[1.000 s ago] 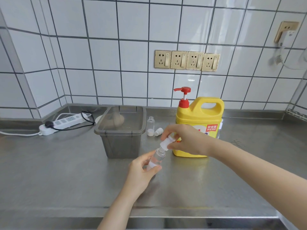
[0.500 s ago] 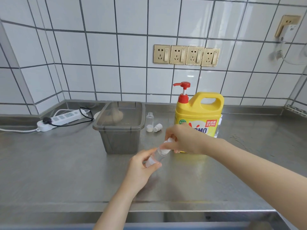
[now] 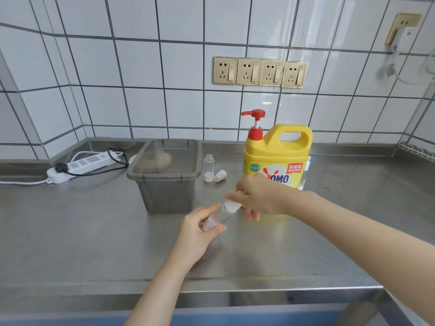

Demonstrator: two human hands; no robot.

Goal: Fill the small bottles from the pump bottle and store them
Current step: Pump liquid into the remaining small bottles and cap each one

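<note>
A small clear bottle (image 3: pixel 221 216) is held tilted above the steel desk (image 3: pixel 82 231), just in front of the yellow pump bottle (image 3: pixel 277 165). The left hand (image 3: pixel 196 234) grips its base; the right hand (image 3: pixel 261 196) pinches its white cap (image 3: pixel 231 205). At 11 o'clock stands a grey bin (image 3: pixel 164 184), beside it another small bottle (image 3: pixel 208 169). The label reads "OMO". White tiled walls carry gold sockets (image 3: pixel 260 72).

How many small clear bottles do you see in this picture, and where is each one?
2. One small bottle is held tilted between the left hand and the right hand. The other bottle stands uncapped between the grey bin and the pump bottle. More may be hidden.
</note>
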